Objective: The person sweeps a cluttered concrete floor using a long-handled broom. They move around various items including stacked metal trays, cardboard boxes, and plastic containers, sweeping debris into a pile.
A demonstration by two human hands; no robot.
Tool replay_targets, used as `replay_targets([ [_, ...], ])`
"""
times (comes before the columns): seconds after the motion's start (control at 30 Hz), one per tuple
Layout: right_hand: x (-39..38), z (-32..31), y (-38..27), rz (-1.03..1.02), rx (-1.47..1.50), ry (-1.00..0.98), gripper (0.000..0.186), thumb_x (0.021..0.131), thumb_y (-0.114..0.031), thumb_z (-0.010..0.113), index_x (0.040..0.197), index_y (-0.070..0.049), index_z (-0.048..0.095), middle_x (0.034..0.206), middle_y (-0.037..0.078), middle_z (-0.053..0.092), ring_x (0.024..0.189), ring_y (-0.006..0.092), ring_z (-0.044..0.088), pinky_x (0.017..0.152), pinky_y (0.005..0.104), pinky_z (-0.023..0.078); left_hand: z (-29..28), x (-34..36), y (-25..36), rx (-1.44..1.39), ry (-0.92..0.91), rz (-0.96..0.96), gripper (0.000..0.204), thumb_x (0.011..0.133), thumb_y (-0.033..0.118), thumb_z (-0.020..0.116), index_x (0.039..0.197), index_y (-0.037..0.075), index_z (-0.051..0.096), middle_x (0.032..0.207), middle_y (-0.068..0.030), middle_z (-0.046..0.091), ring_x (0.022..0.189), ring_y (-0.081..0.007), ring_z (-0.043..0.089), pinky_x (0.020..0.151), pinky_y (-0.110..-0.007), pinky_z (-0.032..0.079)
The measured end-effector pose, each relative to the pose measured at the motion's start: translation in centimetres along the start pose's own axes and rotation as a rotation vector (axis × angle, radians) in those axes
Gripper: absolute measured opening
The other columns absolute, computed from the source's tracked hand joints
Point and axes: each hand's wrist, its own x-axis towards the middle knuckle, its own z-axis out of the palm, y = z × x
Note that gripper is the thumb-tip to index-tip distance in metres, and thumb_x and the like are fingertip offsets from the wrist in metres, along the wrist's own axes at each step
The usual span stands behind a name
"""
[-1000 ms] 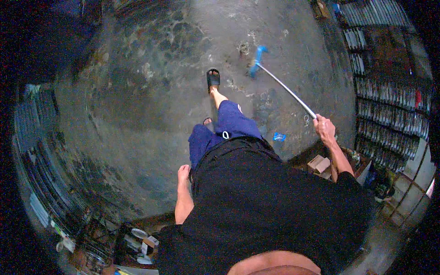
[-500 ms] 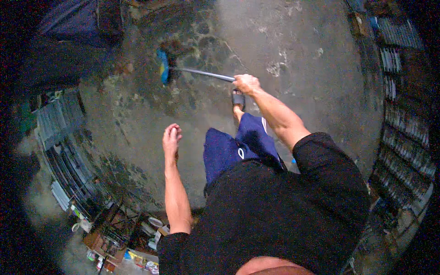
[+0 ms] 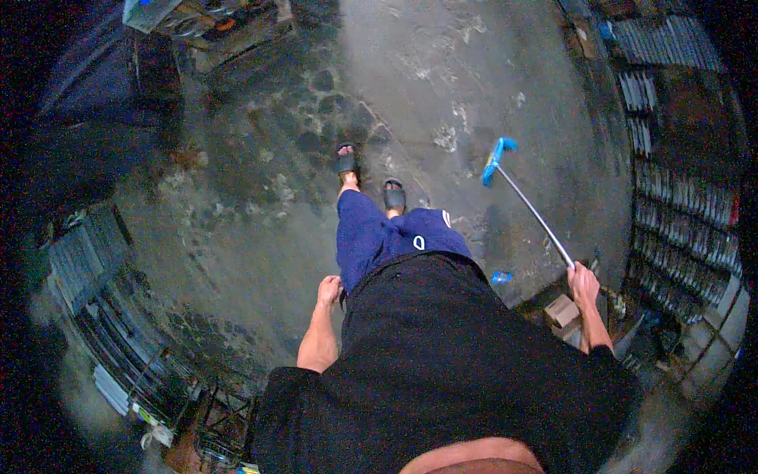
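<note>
My right hand (image 3: 582, 280) grips the silver pole (image 3: 527, 207) of a broom or brush whose blue head (image 3: 497, 162) rests on the mottled concrete floor (image 3: 221, 213), ahead and to the right of my feet. My left hand (image 3: 330, 291) hangs beside my blue shorts (image 3: 371, 237), fingers curled; anything inside them is hidden. My feet, in dark slide sandals (image 3: 393, 194), stand on the floor, the left one farther forward. A small blue packet (image 3: 501, 276) lies on the floor left of my right hand.
Racks of upright metal pieces (image 3: 679, 197) line the right side, with a cardboard box (image 3: 561, 311) near my right arm. Stacked grey panels (image 3: 85, 253) lie at left. A dark fabric-like mass (image 3: 91, 95) and a pile of items (image 3: 217, 20) sit at upper left. A cluttered metal stand (image 3: 221, 419) is behind me.
The broom head swung far left half a second ago and is back at the right now, with my right hand lower. My left hand has dropped back beside my shorts and my feet have stepped.
</note>
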Motion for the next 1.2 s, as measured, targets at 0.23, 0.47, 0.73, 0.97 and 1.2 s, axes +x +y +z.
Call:
replay_targets([
  [0.23,5.4,-9.0,-23.9,-0.401,0.208,-0.066,0.041,0.084,-0.047,0.047,0.120,-0.028,0.050,0.081,0.014,0.063,0.075,0.0319,0.061,0.064,0.0427,0.047,-9.6,8.3,17.1,-0.174,0.070,-0.086,0.027,0.083,0.022,0.050,0.103,0.005,0.057,0.082,-0.0058,0.060,0.068,-0.0138,0.058,0.054,-0.029,0.049],
  [0.47,20.2,-14.2,-61.8,-0.932,0.247,0.009,0.028,0.084,-0.035,0.048,0.096,-0.012,0.058,0.081,0.014,0.063,0.080,0.0342,0.060,0.069,0.0460,0.047,-19.5,6.2,27.8,-0.317,0.230,0.295,0.033,0.088,0.025,0.048,0.114,0.005,0.052,0.106,-0.0078,0.058,0.096,-0.0171,0.056,0.078,-0.029,0.046],
  [0.73,26.6,-15.4,-38.9,-0.330,0.248,-0.259,0.041,0.082,-0.046,0.046,0.108,-0.017,0.059,0.105,0.011,0.059,0.101,0.0291,0.054,0.083,0.0438,0.043,-21.5,5.4,15.6,-0.137,0.211,-0.217,0.023,0.085,0.023,0.048,0.091,0.002,0.053,0.074,-0.0041,0.056,0.056,-0.0154,0.052,0.049,-0.032,0.042],
  [0.97,21.9,-15.9,-20.4,0.008,0.225,-0.002,0.039,0.082,-0.044,0.048,0.098,-0.011,0.063,0.091,0.016,0.063,0.086,0.0371,0.059,0.075,0.0455,0.047,-16.9,9.3,17.0,-0.127,0.095,-0.308,0.023,0.082,0.026,0.051,0.089,0.004,0.057,0.072,-0.0048,0.058,0.060,-0.0165,0.054,0.054,-0.033,0.045],
  [1.2,30.8,-23.0,-34.5,-0.241,0.646,-0.080,0.039,0.084,-0.043,0.045,0.105,-0.014,0.060,0.087,0.016,0.063,0.083,0.0322,0.060,0.071,0.0399,0.045,-14.2,13.4,38.5,-0.392,0.223,0.065,0.028,0.085,0.023,0.051,0.104,0.003,0.057,0.079,-0.0055,0.060,0.071,-0.0123,0.057,0.059,-0.027,0.045],
])
